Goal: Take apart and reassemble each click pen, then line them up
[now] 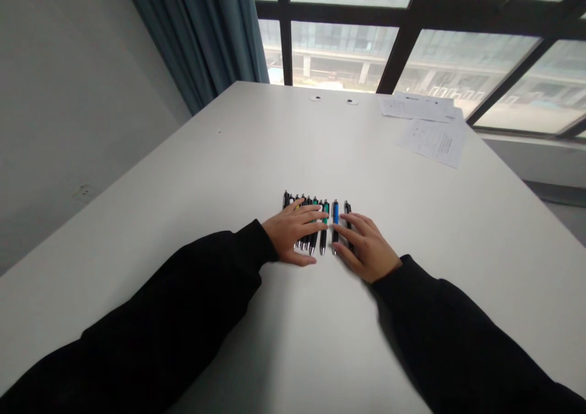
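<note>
Several pens lie side by side in a row on the white table, tips toward me. My left hand (pixel 295 229) rests flat over the left part of the row, fingers stretched out, and hides the middles of those pens. Just past its fingertips is a black pen with a green section (pixel 323 240). Apart from that group lies a blue and black pen (pixel 336 212), with fingertips of my right hand (pixel 366 246) at its right side. Beneath the right fingers, partly covered, is a black pen (pixel 348 207). My right fingers are spread, with nothing gripped.
Printed papers (pixel 434 133) overlap at the table's far right corner. Two small round fittings (pixel 352 102) sit near the far edge of the white table (pixel 206 182). Beyond are a blue curtain (pixel 215 35) and dark-framed windows (pixel 343 16); a grey wall stands on the left.
</note>
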The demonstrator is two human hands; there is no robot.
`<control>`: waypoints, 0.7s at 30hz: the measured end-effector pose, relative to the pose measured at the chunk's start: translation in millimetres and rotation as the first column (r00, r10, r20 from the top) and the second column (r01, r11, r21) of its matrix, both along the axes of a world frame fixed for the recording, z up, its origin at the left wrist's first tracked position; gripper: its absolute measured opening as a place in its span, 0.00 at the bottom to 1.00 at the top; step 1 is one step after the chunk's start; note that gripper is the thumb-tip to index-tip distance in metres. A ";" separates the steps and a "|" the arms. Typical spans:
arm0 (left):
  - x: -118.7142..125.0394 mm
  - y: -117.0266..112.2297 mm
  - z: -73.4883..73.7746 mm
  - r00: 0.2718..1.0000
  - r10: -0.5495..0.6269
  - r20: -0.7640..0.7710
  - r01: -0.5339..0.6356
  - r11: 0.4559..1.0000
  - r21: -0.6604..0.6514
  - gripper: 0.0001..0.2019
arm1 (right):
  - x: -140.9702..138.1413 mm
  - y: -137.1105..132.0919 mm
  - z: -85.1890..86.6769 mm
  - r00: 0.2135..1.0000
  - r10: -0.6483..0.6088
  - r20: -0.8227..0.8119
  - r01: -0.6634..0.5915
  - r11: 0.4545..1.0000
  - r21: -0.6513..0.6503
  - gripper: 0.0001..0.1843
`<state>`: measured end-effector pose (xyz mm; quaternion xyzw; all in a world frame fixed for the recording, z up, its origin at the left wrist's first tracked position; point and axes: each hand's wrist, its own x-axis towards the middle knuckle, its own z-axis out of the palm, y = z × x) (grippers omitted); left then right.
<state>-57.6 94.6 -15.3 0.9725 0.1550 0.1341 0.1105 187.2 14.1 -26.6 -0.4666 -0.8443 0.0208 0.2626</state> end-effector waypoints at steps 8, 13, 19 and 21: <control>-0.1 0.8 0.7 1.000 0.003 -0.004 -0.003 1.000 -0.030 0.35 | 0.4 1.2 -2.1 0.998 -0.013 -0.061 0.016 0.999 0.052 0.16; 0.1 0.4 0.0 1.000 0.014 -0.016 -0.014 0.999 -0.033 0.35 | -0.6 -0.2 2.9 0.999 -0.036 0.008 0.035 0.997 0.075 0.19; -0.3 0.6 1.0 1.000 0.010 0.000 -0.010 0.999 -0.033 0.33 | -1.2 0.1 3.7 0.997 -0.035 0.069 0.029 0.996 0.085 0.15; -0.6 0.9 0.9 1.000 0.009 -0.008 -0.010 1.000 -0.029 0.33 | -2.0 -0.3 3.4 0.997 -0.027 0.066 0.022 0.996 0.081 0.16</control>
